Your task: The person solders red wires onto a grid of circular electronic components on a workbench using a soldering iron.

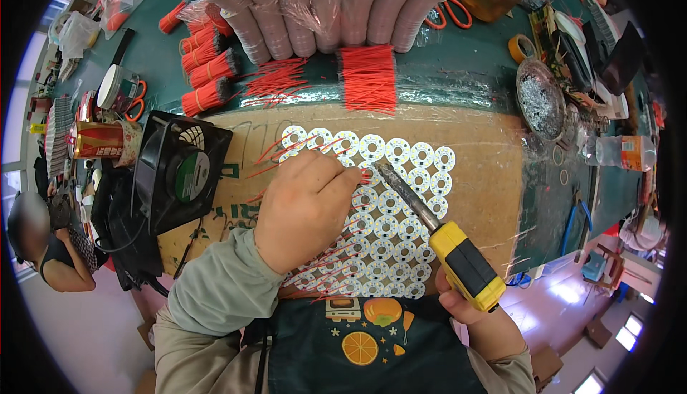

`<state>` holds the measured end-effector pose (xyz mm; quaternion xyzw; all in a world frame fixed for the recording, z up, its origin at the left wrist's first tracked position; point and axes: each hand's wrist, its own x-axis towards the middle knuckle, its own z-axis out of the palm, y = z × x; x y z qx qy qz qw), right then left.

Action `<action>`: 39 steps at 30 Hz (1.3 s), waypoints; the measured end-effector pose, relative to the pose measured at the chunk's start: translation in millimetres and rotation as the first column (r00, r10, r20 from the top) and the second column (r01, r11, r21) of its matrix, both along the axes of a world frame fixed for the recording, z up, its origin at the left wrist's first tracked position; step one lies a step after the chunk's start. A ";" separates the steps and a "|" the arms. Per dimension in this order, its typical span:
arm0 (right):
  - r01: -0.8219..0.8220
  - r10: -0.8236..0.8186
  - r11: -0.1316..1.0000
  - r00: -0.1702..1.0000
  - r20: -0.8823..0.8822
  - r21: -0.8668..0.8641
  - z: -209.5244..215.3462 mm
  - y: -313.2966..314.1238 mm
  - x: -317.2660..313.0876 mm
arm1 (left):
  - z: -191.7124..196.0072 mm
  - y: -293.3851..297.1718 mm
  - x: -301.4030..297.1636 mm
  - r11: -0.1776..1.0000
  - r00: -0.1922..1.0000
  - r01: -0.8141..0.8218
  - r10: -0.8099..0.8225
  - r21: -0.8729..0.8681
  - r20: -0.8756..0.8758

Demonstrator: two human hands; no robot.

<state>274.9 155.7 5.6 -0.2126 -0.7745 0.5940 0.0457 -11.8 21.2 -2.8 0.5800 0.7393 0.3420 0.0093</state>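
Observation:
Rows of round white LED circuit boards (388,227) lie on a brown cardboard sheet (486,179) in front of me. My left hand (304,204) reaches over them, its fingers pinched on a short red wire (366,176) that touches a board. In my right hand (461,304) is a yellow and black soldering iron (466,265), its metal barrel slanting up and left. The tip sits beside the pinched wire; whether it touches the board I cannot tell. Boards on the left side and in the lower rows carry red wires. My left hand hides some boards.
Tall stacks of boards (333,18) stand at the back, with a flat bunch of red wires (368,79) before them. A black fan (182,168) is on the left. To the right are a round metal dish (540,100), pliers (575,215) and a plastic bottle (626,152).

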 end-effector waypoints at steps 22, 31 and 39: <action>0.037 -0.040 0.997 0.998 0.042 0.069 -2.9 -1.4 5.9 | -0.8 2.5 1.4 1.000 0.993 0.028 -0.029 -0.009 -0.115; -0.052 0.050 0.984 0.999 0.018 0.172 -7.3 3.5 5.6 | -0.5 3.1 2.3 1.000 0.992 0.026 -0.027 -0.007 -0.121; -0.046 0.046 0.980 0.999 0.005 0.196 -6.6 0.3 6.9 | -0.4 3.9 2.1 1.000 0.994 0.025 -0.024 0.004 -0.102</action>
